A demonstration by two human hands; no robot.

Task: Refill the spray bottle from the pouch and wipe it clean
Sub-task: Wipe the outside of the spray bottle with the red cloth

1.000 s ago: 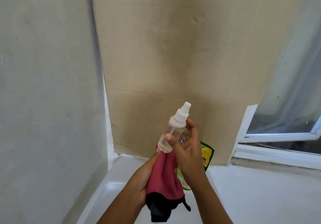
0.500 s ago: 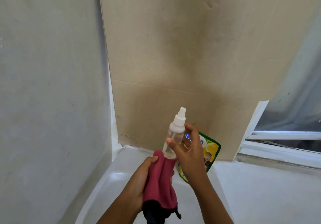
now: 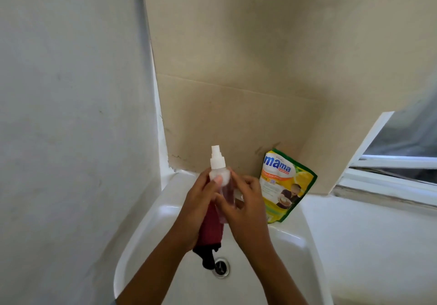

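While the bottle stood nearly upright over the sink, both hands closed on it: the left hand had its fingers curled round the shoulder just under the white spray head, with a red cloth trapped against the clear body and hanging dark-ended toward the drain, and the right hand wrapped its fingers round the body from the other side. Judged from its thin clear plastic, the bottle would be light, fairly stiff, and slippery if soap had run down it, so the body through the cloth looked the safest place to hold, not the narrow spray head, which might pull or twist loose. The pouch leaned upright against the beige wall at the back of the sink, just right of the hands and apart from them. Compared with half a second earlier, the cloth had climbed from the bottle's base to cover its side, the left hand had moved up to the neck, and the view had tipped down to show the drain.
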